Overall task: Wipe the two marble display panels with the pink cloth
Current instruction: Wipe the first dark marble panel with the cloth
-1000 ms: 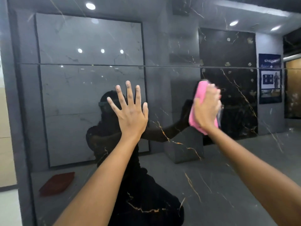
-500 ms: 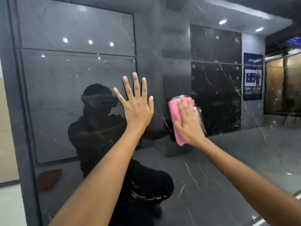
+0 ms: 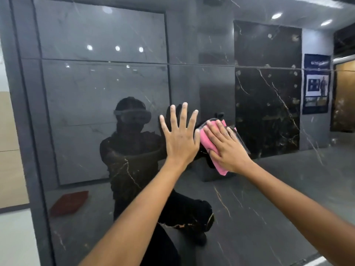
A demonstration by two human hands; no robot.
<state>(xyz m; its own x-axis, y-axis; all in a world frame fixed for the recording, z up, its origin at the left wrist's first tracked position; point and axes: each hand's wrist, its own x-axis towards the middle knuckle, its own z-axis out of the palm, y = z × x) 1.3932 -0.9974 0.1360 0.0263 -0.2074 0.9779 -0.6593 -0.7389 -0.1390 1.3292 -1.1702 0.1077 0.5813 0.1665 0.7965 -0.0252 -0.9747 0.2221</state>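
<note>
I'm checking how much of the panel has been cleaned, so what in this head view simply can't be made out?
- Pink cloth: mostly covered by the right hand; its full size is hidden.
- Marble panel: cut off by the frame's top, right and bottom edges; reflections mask smears or wiped areas.
- Surface under the left hand: hidden by the palm.
- Second panel: not identifiable here.

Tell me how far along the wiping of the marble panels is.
Done: cannot be judged; the glossy marble panel shows reflections, with no clear wiped or dirty zone. In hand: the right hand presses the pink cloth flat against the panel below the horizontal seam, while the left hand braces open on it. Left: the area above the seam looks untouched now.
</note>
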